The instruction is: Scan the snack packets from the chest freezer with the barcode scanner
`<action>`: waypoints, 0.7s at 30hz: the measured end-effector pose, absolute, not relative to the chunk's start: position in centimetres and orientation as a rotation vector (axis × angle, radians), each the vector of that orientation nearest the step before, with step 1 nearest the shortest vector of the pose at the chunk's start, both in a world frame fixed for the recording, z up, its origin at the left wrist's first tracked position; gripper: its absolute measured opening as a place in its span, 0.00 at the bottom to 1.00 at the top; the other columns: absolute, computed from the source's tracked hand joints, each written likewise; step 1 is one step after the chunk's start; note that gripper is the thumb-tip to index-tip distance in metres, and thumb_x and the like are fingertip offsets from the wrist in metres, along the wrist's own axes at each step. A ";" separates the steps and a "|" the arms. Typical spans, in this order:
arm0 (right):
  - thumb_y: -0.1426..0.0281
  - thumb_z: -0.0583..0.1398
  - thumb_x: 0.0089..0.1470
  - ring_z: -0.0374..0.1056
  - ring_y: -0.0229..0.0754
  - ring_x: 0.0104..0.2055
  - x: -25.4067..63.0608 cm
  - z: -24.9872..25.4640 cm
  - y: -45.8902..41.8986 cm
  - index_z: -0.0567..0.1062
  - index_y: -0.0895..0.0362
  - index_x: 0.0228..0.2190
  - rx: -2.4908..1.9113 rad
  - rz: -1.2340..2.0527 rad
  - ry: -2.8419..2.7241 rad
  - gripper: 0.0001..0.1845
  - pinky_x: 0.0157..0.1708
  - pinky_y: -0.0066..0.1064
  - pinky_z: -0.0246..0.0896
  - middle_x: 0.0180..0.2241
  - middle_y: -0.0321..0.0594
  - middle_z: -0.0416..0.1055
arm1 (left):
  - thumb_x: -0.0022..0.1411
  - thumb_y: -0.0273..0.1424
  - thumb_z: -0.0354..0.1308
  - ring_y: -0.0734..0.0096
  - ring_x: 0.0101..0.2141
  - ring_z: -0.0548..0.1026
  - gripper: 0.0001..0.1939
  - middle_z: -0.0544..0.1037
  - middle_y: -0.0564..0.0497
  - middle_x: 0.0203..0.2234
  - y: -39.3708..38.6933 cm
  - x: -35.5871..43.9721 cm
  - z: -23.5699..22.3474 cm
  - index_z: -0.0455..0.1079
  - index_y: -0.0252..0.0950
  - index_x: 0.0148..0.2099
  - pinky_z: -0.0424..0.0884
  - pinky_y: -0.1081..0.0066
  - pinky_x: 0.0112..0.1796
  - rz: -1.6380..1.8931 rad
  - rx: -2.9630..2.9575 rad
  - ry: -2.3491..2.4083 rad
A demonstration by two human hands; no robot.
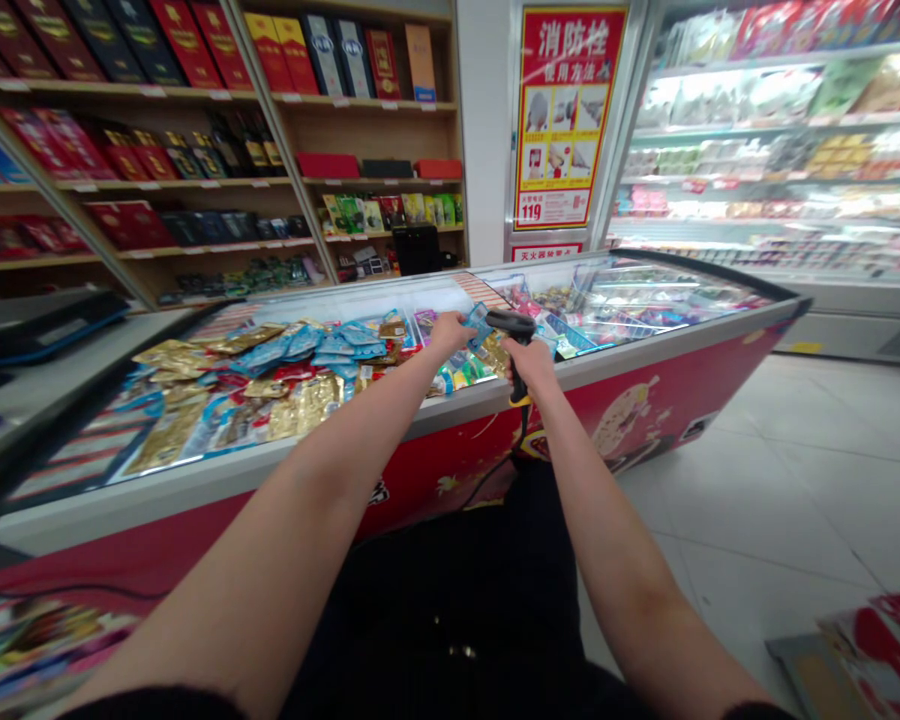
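Arms [292, 570] reach over the freezer [217, 497]. Left grip [446, 335] pinches a blue packet [478, 325] close to the scanner [514, 345], so the two meet; right grip [531, 365] wraps shut around it.

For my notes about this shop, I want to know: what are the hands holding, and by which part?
The left hand pinches a blue packet by its near edge; the right hand grips a black barcode scanner around its handle.
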State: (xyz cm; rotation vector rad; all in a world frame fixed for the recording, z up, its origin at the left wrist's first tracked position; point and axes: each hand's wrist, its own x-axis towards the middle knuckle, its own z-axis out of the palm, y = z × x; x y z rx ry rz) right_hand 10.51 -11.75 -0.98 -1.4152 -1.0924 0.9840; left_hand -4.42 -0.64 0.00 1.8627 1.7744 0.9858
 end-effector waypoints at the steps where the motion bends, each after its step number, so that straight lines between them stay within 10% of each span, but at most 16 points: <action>1: 0.66 0.60 0.58 0.61 0.37 0.14 10.5 -0.9 -11.8 0.69 0.55 0.21 -1.415 0.989 -1.093 0.15 0.16 0.27 0.61 0.14 0.35 0.64 | 0.50 0.28 0.72 0.59 0.37 0.83 0.18 0.82 0.49 0.35 -0.6 -4.4 0.0 0.78 0.33 0.45 0.78 0.69 0.37 0.995 1.851 1.772; 21: 0.69 0.61 0.59 0.61 0.35 0.15 0.0 1.0 -12.4 0.68 0.56 0.23 -1.209 1.289 -1.140 0.13 0.16 0.25 0.60 0.15 0.33 0.64 | 0.48 0.24 0.69 0.55 0.43 0.82 0.19 0.84 0.46 0.40 -3.5 -17.4 1.1 0.78 0.34 0.45 0.78 0.65 0.43 1.320 1.549 1.923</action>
